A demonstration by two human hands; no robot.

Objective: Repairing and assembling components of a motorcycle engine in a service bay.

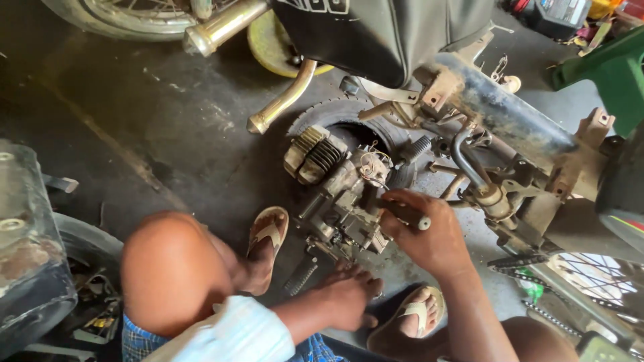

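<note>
gripping a dark-handled screwdriver point(408, 214) against the motorcycle engine point(342, 201) lying on the floor, the right hand point(426, 234) works while the left hand point(349, 295) braces flat and open, engine out of the frame point(496, 114), casing unopened.

Grimy grey engine point(339, 194), black tyre point(349, 117), tan sandals point(268, 231), blue checked shorts point(137, 342), green frame piece point(614, 74), dark stained floor point(134, 121).

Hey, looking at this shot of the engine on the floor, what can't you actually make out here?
Head view only:
- Tip of the tool in the right hand: hidden behind the engine, so what it touches is unclear.
- Left hand: fingers partly under the engine; whether they grip anything cannot be told.
- Motorcycle frame: cut off by the right edge.
- Small parts, top right corner: too small to identify.
</note>
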